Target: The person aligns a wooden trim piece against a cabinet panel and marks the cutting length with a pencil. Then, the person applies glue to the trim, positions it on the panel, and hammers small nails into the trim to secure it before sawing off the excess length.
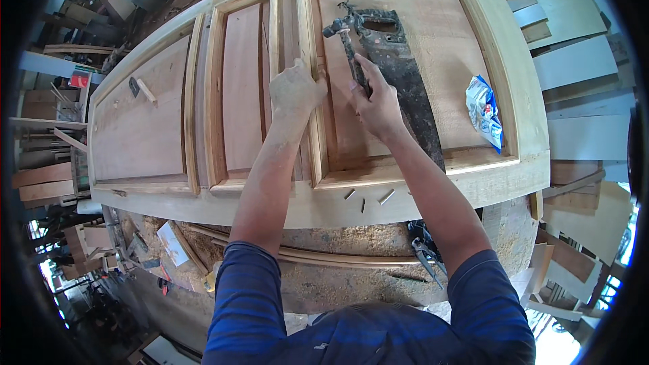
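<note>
A pale wooden panelled door (pixel 419 192) lies flat in front of me, its panels framed by raised moulding (pixel 318 142). My right hand (pixel 380 105) is closed around the handle of a hammer (pixel 348 46), whose head points away from me. My left hand (pixel 295 94), dusty and curled, rests on the moulding between the middle and right panels. Its fingertips are turned away, so what they pinch, if anything, is hidden. Beside the hammer lies a handsaw (pixel 405 78) with a dark, worn blade, partly under my right forearm.
A blue and white packet (pixel 484 111) lies on the right panel. Small metal pieces (pixel 386 197) sit on the door's near edge. Below are wooden strips (pixel 351 258), sawdust and pliers (pixel 427 257). A wood scrap (pixel 147 90) is on the left panel. Boards (pixel 574 71) are stacked right.
</note>
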A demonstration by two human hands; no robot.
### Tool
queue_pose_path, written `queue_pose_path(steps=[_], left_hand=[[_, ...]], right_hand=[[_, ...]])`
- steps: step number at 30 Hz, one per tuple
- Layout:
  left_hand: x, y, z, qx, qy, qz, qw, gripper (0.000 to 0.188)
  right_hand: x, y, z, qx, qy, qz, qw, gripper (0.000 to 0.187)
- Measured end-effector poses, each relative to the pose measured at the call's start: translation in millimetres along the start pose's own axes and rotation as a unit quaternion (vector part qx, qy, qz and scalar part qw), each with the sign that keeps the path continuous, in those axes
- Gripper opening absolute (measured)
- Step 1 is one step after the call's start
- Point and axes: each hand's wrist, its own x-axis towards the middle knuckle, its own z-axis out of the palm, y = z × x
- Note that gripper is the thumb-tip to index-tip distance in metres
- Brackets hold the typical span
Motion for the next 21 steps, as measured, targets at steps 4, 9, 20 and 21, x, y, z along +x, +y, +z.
queue_pose_path(steps=[4, 9, 20, 21], left_hand=[[0.1, -0.5, 2.4, -0.004, 0.001, -0.024, 1.000, 0.048], [3.0, -4.8, 6.6, -0.004, 0.002, -0.008, 1.000, 0.045], [1.5, -6.7, 13.6, -0.030, 0.032, -0.012, 0.999, 0.041], [1.7, -5.9, 13.9, -0.030, 0.035, -0.014, 0.999, 0.041]], right_hand=[[0.9, 1.2, 2.2, -0.012, -0.006, 0.008, 1.000, 0.059], [0.3, 1.9, 4.3, -0.006, 0.009, -0.015, 1.000, 0.060], [-3.7, -14.7, -1.9, 0.003, -0.013, 0.006, 1.000, 0.062], [-2.7, -15.6, -3.4, -0.007, -0.009, -0.007, 1.000, 0.064]])
